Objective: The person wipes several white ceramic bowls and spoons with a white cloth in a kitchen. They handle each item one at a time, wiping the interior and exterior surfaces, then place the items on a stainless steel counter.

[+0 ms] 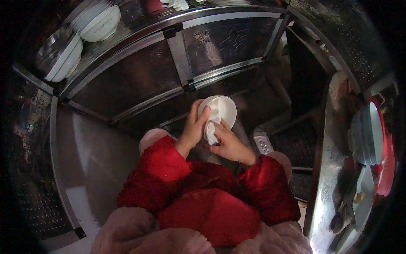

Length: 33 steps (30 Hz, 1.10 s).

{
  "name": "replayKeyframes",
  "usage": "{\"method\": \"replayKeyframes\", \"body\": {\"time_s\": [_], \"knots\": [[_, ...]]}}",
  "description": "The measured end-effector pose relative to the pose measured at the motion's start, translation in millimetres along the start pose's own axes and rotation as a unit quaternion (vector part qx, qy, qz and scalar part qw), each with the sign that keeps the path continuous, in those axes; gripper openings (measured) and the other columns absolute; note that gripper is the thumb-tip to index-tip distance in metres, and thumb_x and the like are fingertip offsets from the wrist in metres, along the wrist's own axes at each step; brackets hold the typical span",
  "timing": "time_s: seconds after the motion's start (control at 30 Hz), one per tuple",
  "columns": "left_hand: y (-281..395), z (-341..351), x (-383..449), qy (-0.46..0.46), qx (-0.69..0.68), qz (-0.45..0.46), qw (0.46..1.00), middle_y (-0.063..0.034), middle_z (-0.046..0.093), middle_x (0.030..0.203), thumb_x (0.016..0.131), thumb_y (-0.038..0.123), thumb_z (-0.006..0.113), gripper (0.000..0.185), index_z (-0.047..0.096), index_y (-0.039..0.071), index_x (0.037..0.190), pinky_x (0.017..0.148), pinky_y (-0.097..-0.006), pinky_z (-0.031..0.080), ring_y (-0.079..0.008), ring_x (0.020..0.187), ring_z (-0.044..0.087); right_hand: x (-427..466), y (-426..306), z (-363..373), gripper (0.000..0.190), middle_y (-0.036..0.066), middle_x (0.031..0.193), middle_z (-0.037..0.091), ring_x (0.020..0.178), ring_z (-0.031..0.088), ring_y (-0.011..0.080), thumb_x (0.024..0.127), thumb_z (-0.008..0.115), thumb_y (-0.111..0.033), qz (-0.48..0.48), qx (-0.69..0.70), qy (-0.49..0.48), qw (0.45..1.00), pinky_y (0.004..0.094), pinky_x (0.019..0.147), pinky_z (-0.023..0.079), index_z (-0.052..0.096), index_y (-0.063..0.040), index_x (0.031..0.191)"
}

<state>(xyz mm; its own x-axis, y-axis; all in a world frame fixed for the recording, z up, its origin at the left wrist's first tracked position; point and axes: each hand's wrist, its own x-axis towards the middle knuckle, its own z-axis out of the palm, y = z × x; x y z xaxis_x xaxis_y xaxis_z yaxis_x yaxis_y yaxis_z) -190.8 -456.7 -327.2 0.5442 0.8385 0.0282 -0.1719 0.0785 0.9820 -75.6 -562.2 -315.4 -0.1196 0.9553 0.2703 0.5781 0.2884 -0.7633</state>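
Note:
A white bowl (228, 109) is held tilted above my lap, its open side towards me. My left hand (193, 127) grips the bowl's left edge, with the thumb over the rim. Bunched in my right hand (231, 144) is a white tissue or thin cloth (210, 131), which reaches up into the bowl. The right fingertips are partly hidden behind the tissue and the bowl's lower edge.
Stacked white bowls (101, 25) and another bowl stack (65, 58) stand on the counter at upper left. A dark cabinet with metal-framed doors (222, 47) lies ahead. At right, a metal counter (328, 177) holds stacked bowls (366, 135), a dish (363, 197) and red containers (386, 168).

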Motion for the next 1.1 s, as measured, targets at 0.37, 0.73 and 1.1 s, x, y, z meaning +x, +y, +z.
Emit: {"method": "replayKeyframes", "body": {"time_s": [0.37, 0.73, 1.1], "knots": [[-1, -11, 2, -0.045, 0.229, 0.030, 0.972, -0.0214, 0.057, 0.114, 0.086, 0.033, 0.062, 0.055, 0.044, 0.000, 0.125, 0.089, -0.0361, 0.043, -0.0316, 0.105, 0.056, -3, 37, 32, 0.035, 0.013, 0.118, 0.056, 0.118, 0.047, 0.0251, 0.078, 0.052, -0.011, -0.013, -0.547, 0.119, 0.828, 0.0495, 0.107, 0.026, 0.059, 0.000, 0.110], [9, 17, -19, -0.008, 0.113, 0.164, 0.980, -0.0159, 0.044, 0.128, 0.093, 0.033, 0.050, 0.054, 0.032, 0.003, 0.134, 0.100, -0.0342, 0.034, -0.0248, 0.118, 0.044, -4, -15, -5, 0.069, 0.010, 0.144, 0.033, 0.129, 0.035, 0.0182, 0.076, 0.052, 0.006, 0.117, 0.659, 0.054, 0.741, 0.0296, 0.101, 0.033, 0.031, -0.004, 0.141], [-3, -2, -4, -0.037, 0.167, 0.023, 0.985, -0.0141, 0.063, 0.106, 0.089, 0.028, 0.058, 0.042, 0.051, -0.001, 0.119, 0.087, -0.0308, 0.044, -0.0213, 0.099, 0.059, -18, 3, -11, 0.037, 0.005, 0.115, 0.056, 0.110, 0.051, 0.0235, 0.072, 0.057, -0.005, -0.031, -0.304, -0.033, 0.952, 0.0478, 0.102, 0.031, 0.061, -0.010, 0.109]]}}
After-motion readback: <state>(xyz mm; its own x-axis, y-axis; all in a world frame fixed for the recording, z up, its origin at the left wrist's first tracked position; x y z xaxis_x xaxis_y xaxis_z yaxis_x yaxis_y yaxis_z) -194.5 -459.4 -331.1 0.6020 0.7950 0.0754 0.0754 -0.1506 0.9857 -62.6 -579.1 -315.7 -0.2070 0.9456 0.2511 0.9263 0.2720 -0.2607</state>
